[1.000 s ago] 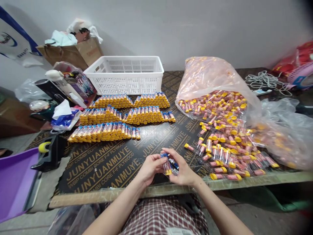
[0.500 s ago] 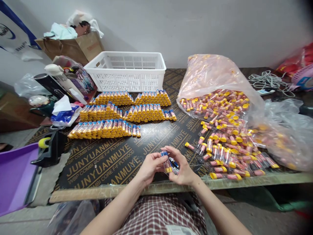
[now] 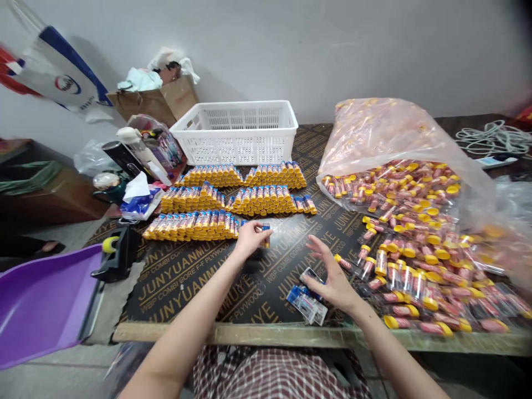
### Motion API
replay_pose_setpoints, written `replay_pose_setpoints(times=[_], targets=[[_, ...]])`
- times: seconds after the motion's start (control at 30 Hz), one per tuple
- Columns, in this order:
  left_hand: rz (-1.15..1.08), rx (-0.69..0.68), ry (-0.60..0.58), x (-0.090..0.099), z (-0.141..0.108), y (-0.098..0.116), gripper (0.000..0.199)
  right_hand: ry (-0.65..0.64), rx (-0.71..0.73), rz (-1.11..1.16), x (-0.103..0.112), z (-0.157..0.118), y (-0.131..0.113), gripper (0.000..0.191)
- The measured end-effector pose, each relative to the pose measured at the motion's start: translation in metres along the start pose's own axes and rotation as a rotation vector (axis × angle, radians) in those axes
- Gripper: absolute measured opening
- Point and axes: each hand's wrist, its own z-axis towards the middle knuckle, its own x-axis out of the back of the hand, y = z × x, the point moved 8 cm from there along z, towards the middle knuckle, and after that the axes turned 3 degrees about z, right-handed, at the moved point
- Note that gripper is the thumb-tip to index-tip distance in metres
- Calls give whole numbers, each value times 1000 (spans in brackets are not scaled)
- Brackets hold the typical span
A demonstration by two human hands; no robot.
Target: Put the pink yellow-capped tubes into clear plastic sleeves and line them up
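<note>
My left hand (image 3: 250,239) is closed on a small tube (image 3: 266,236) with a blue cap, at the right end of the front row of stacked tubes (image 3: 189,224). Those tubes have yellow ends towards me and blue ends away. My right hand (image 3: 332,277) is open, fingers spread, above the table and holding nothing. Beneath and left of it lies a little heap of blue and clear printed pieces (image 3: 307,305), whose kind I cannot make out. On the right are many loose clear tubes (image 3: 407,277) with yellow caps and pink contents.
A large translucent bag (image 3: 386,127) spills yellow-capped tubes at the back right. Behind the stacks stands a white plastic basket (image 3: 236,141). A black tape dispenser (image 3: 124,255) and a purple dustpan-like tray (image 3: 50,299) are at the left. White cable (image 3: 490,137) lies far right.
My left hand has carried the tube forward and left to the front row. My right hand has let go and opened, moving right. The view has swung left.
</note>
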Motion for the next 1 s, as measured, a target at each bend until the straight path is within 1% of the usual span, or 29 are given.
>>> replay_pose_setpoints(times=[0.03,0.07,0.1,0.2,0.27,0.33,0.43,0.5,0.57,0.67,0.7,0.73,0.77,0.83,0.87,0.93,1.0], targets=[[149,-51,64,8,12,4,22,35,-23,-52,7,5,9,71],[289,-92,102,11,22,8,24,70,-40,-109,14,10,19,64],[418,-118,109,11,29,11,28,106,-55,-175,22,16,29,57],[756,-105,49,-1,40,9,34,207,-100,-369,49,37,58,44],[935,-79,21,-8,43,5,34,233,-130,-458,63,51,76,39],[1030,-69,13,-10,44,1,32,231,-156,-518,72,66,89,36],[1061,-81,5,-10,46,-2,33,231,-220,-643,86,86,105,35],[1083,-98,12,-7,46,-1,34,254,-296,-746,101,98,113,36],[1094,-135,38,-4,41,6,36,283,-390,-853,122,104,122,37],[1008,-229,85,-8,19,19,32,289,-527,-992,154,103,137,34],[945,-248,65,-13,6,20,30,275,-564,-1025,163,99,142,31],[874,-257,15,-22,-8,18,30,255,-594,-1050,170,95,148,28],[799,-242,-74,-34,-23,13,31,230,-616,-1067,175,90,153,25],[684,-208,-290,-63,-58,-3,35,178,-634,-1079,181,80,161,21],[652,-175,-348,-74,-75,-11,36,159,-629,-1076,183,76,163,19],[607,-114,-363,-88,-99,-26,33,141,-598,-1056,186,71,162,16],[569,-79,-326,-95,-113,-36,23,155,-553,-1023,187,69,156,13]])
